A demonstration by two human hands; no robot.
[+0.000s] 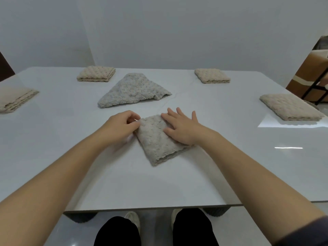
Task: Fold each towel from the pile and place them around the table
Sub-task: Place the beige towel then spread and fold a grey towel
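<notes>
A beige bobbled towel [156, 139], folded small, lies on the white table [124, 183] in front of me. My left hand [122, 127] pinches its far left corner with curled fingers. My right hand [181, 126] lies flat on its right half with fingers spread. Behind it, at the table's middle, lies a loosely laid grey-beige towel [134, 90]. Folded towels sit around the table: far left [96, 73], far right [212, 75], right edge [291, 106] and left edge [14, 100].
The table's near edge [152, 207] runs just above my legs and shoes [133, 219]. A brown chair or box with a black frame [308, 80] stands past the table's right corner. A plain wall is behind the table.
</notes>
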